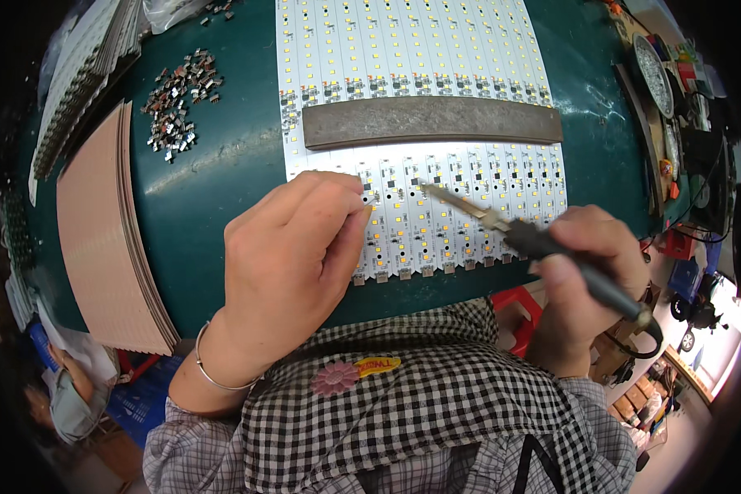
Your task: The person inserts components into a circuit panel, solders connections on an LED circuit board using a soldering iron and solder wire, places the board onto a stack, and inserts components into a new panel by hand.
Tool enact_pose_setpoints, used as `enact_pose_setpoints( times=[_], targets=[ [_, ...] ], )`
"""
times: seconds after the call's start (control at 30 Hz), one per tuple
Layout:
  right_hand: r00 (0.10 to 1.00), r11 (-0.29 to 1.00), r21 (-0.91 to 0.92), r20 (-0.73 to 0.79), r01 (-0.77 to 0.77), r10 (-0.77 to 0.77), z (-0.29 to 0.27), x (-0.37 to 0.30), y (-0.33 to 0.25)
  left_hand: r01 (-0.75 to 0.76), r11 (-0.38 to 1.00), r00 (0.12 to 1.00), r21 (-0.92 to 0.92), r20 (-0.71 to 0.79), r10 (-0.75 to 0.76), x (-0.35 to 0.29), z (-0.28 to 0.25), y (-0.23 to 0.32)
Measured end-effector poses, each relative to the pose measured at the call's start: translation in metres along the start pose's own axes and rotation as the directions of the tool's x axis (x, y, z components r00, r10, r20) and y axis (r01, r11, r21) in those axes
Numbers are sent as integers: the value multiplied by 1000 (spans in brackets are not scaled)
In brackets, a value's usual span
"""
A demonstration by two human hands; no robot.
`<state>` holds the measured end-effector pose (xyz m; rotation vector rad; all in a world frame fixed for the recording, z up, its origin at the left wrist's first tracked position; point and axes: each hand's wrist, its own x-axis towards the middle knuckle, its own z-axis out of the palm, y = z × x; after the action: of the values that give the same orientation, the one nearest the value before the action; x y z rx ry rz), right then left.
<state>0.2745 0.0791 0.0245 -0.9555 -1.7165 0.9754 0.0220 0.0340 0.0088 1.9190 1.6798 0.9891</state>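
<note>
Here the left hand (292, 259) rests on the white LED strip panel (436, 206), its fingers curled and pinched at a tiny component (371, 198) against the board. The right hand (589, 267) is wrapped tight around a soldering iron (543, 244), tip lowered onto the panel's middle. A grey metal bar (431, 121) lies across the panel on the green table (214, 181), loose parts (177, 99) piled to the left
</note>
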Motion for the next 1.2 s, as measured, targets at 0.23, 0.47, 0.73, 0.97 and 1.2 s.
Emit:
enact_pose_setpoints(
  times=[0.23,0.47,0.73,0.97,1.2],
  targets=[
    [985,995,-103,173,6,12,14,10,-5,-18,1000,1000,23,3,18,2,3,-1],
    [966,985,-162,258,54,-11,15,14,-5,-49,999,999,24,-22,49,3,2,-4],
    [993,981,158,-25,-112,117,12,-2,-8,86,994,996,-69,-31,-88,-15,-30,-11],
    [984,994,-46,152,96,-88,13,-1,-6,68,997,997,-45,-29,-70,-7,-23,1],
    [990,996,-93,138,18,-5,18,-2,-4,-6,999,1000,-36,-12,5,-2,-2,-3]
  ],
)
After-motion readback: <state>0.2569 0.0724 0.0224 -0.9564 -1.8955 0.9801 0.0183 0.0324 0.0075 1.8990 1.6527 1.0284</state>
